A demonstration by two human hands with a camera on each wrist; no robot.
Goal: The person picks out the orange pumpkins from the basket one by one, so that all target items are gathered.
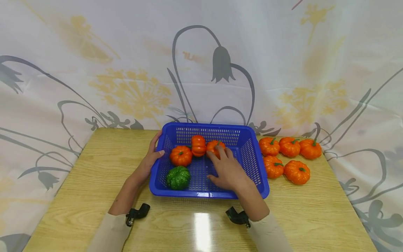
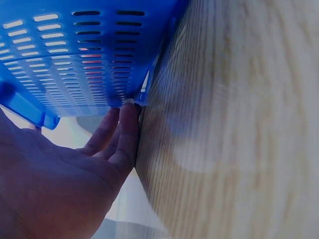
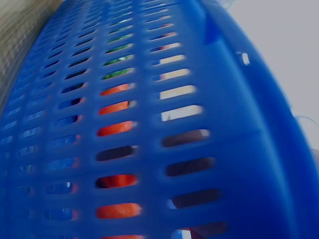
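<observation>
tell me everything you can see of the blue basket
The blue basket is rectangular, seemingly plastic, with slotted walls, a perforated floor and a thick, smooth rim. It stands upright on the wood-grained table near the far edge. One green pumpkin and three orange pumpkins lie inside. The left hand touches its left side, thumb on the rim; the right hand reaches inside.

- Beyond the left hand (image 1: 150,162) and right hand (image 1: 229,171), a whitish backdrop (image 1: 132,21) printed with grey drooping flowers and yellow blossoms.
- The backdrop, creased, continues left of the left hand and right of the right.
- Beneath both hands, a pale wood-grain tabletop (image 1: 330,213).
- Nearer than the hands, a bright reflection (image 1: 202,231) on it.
</observation>
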